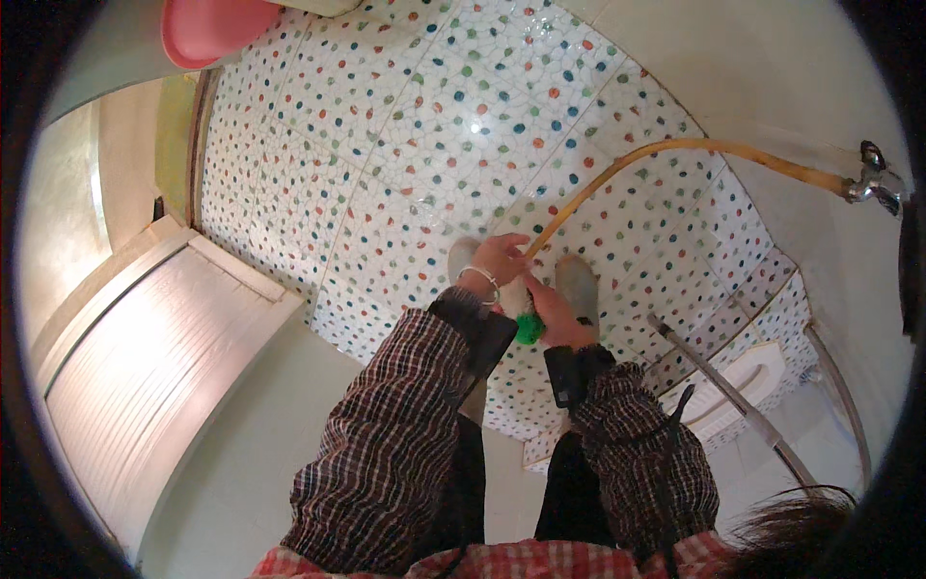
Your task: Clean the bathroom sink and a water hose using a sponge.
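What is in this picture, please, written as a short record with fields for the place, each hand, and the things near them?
place: bathroom with a white floor of small coloured dots
left hand: fingers closed on the end of a thin yellow rubber hose
right hand: holds a small bright green brush-like thing; its exact kind is unclear
hose path: curves up and right to a metal wall tap
feet: two grey slippers below the hands
nearby: pink plastic basin at top left; white squat toilet at lower right; long metal rod across it
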A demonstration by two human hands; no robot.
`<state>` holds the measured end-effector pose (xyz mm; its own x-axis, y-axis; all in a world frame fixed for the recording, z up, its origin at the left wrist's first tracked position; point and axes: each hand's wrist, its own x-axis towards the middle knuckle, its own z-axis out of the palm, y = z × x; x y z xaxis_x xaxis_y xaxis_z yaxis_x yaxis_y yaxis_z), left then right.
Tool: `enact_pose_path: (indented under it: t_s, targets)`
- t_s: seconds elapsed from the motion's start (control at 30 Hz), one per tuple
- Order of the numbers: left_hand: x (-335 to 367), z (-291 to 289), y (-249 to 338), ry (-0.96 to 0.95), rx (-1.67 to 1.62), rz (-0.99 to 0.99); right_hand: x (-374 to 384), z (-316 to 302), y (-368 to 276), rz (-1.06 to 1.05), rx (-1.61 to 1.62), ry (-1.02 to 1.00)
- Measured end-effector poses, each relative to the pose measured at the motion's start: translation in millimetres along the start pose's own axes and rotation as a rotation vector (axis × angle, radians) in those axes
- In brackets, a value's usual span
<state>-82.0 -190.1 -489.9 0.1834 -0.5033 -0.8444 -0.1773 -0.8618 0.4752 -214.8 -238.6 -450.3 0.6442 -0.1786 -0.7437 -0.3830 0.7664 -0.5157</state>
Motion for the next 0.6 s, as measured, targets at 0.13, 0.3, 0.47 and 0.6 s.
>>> enact_pose_path:
  t_s: [0.13, 0.3, 0.47, 0.6]
  targets:
    - [14, 9, -7, 0.204, 0.137, 0.059, -9, -76, 48, -0.285, -0.655, 0.424]
    - [-54, -27, -42, 0.224, 0.105, 0.043, -14, -89, 0, 0.103, -0.506, 0.448]
    - [-85, 20, -52, 0.208, -0.670, 0.029, -70, -67, -102, 0.275, -1.247, 0.783]
    - [-117, 28, 94, 0.216, -0.191, 0.348, -109, -44, -126, -0.079, -1.028, 0.783]
